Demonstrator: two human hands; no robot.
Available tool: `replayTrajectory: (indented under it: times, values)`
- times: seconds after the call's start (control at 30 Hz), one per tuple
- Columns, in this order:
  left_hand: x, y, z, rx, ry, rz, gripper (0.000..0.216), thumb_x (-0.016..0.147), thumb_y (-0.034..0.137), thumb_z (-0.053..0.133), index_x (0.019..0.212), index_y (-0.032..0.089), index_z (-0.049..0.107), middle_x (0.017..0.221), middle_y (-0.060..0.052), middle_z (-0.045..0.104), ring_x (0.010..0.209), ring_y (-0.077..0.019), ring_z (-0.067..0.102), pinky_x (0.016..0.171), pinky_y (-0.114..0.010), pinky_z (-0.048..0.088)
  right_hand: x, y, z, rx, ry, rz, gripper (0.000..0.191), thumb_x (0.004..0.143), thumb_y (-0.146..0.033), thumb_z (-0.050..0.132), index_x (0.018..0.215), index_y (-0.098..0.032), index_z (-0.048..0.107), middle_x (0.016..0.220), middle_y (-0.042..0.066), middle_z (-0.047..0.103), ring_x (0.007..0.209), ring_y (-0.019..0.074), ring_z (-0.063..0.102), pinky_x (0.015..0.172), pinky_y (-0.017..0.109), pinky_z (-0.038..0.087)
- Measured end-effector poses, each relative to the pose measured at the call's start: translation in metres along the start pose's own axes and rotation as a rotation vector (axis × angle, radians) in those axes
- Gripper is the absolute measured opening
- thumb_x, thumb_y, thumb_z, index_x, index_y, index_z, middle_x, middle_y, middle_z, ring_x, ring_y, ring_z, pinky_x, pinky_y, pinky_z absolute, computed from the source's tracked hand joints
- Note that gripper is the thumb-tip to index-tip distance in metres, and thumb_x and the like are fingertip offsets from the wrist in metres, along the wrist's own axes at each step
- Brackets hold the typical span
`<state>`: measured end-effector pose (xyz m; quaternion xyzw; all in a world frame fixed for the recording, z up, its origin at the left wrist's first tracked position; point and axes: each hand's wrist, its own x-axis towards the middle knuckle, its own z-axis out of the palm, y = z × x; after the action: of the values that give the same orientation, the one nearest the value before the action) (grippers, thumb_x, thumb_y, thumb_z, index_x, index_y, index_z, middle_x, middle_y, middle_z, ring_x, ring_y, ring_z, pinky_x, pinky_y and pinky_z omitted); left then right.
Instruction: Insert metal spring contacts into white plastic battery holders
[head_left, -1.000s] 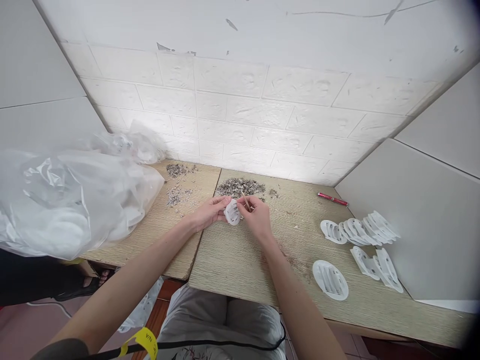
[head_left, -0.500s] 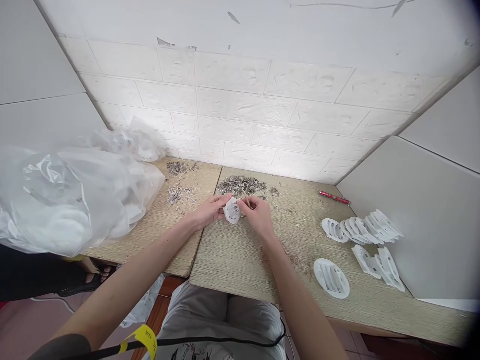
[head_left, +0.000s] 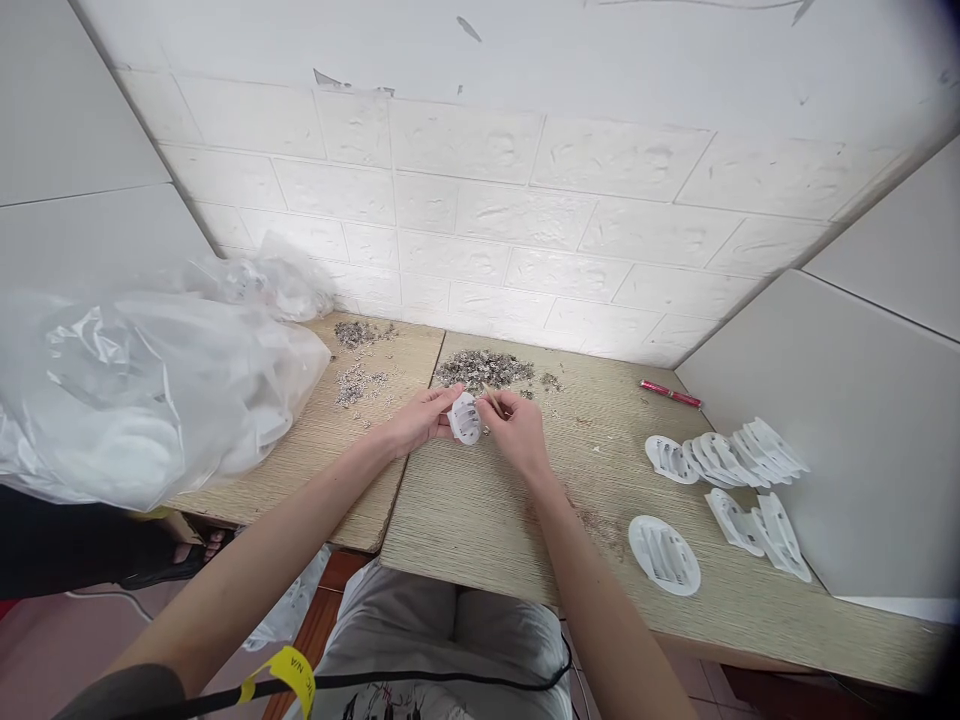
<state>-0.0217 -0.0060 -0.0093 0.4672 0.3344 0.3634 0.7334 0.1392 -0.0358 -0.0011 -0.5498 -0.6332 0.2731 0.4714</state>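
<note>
My left hand grips a small white oval plastic part just above the wooden table, fingers curled round its left edge. My right hand is closed in a pinch on a thin wooden stick, whose lower end meets the part. Both hands hover in front of a heap of small grey metal pieces near the wall.
A large clear plastic bag of white parts fills the table's left side. More metal pieces are scattered left of the heap. Several white oval parts lie at the right, one apart. A red pen lies near the right panel.
The hands stay together at the same spot; the white part has turned slightly in my left hand. The view has shifted a little.
</note>
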Motion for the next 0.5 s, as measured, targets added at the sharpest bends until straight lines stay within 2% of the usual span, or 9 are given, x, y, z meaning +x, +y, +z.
replayTrajectory:
  times: [0.23, 0.37, 0.5]
  values:
    - [0.001, 0.005, -0.001, -0.107, 0.096, -0.029, 0.03, 0.086, 0.042, 0.058, 0.084, 0.012, 0.061, 0.082, -0.01, 0.068, 0.07, -0.0158, 0.064, 0.062, -0.027, 0.054, 0.008, 0.011, -0.026, -0.003, 0.022, 0.011, 0.027, 0.078, -0.038, 0.056, 0.086, -0.017, 0.071, 0.076, 0.004, 0.066, 0.06, 0.0142, 0.047, 0.057, 0.027, 0.036]
    - [0.001, 0.011, -0.001, -0.218, 0.198, -0.031, 0.024, 0.089, 0.035, 0.053, 0.09, 0.013, 0.062, 0.088, -0.009, 0.068, 0.073, -0.0158, 0.065, 0.063, -0.027, 0.054, 0.008, 0.02, -0.036, -0.175, -0.026, 0.011, 0.022, 0.075, -0.036, 0.058, 0.079, -0.018, 0.069, 0.076, 0.005, 0.067, 0.062, 0.0155, 0.05, 0.058, 0.028, 0.036]
    - [0.002, 0.012, 0.0, -0.254, 0.23, -0.051, 0.027, 0.092, 0.035, 0.048, 0.094, 0.013, 0.063, 0.094, -0.01, 0.068, 0.077, -0.0167, 0.065, 0.066, -0.028, 0.055, 0.005, 0.023, -0.032, -0.416, -0.109, 0.042, 0.017, 0.075, -0.032, 0.061, 0.066, -0.018, 0.063, 0.072, 0.005, 0.065, 0.062, 0.0155, 0.052, 0.057, 0.027, 0.033]
